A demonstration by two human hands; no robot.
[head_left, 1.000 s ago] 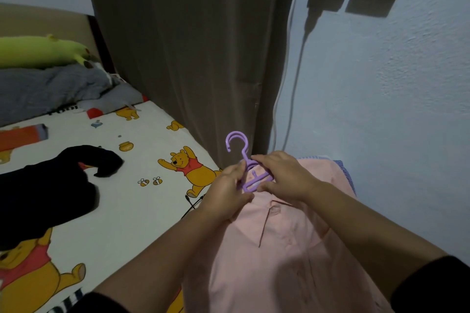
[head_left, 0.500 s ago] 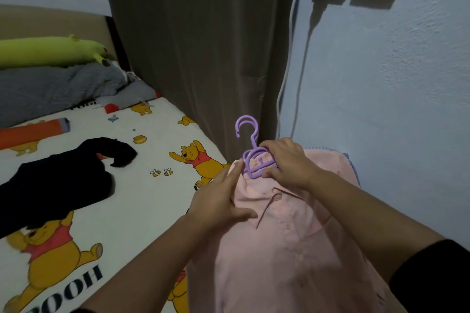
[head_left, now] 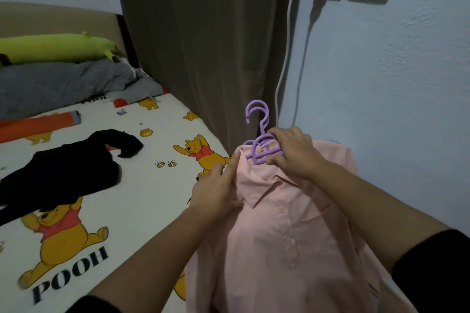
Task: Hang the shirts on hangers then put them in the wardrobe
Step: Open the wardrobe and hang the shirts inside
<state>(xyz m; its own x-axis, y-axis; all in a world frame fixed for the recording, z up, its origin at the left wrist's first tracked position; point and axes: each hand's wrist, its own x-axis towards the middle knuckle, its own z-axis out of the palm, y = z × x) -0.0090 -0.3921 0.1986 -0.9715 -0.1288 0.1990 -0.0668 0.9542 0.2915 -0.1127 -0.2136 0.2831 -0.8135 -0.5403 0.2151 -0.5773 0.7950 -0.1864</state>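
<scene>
One pink shirt [head_left: 279,223] was nearly hung: the right hand [head_left: 292,152] gripped the purple hanger [head_left: 259,145] at its collar, the left hand [head_left: 216,190] pinched the shoulder. A black garment [head_left: 63,165] lay mid-bed [head_left: 142,198]; no wardrobe showed.

A bed sheet [head_left: 142,185] printed with yellow bears and the word POOH covered the bed. A green plush toy [head_left: 56,47] lay on a grey blanket [head_left: 63,84] by the headboard [head_left: 58,20]. An orange cloth [head_left: 35,126] sat near the blanket. A brown curtain [head_left: 203,33] hung behind, and a white cable [head_left: 292,40] ran down the pale blue wall [head_left: 394,96]
</scene>
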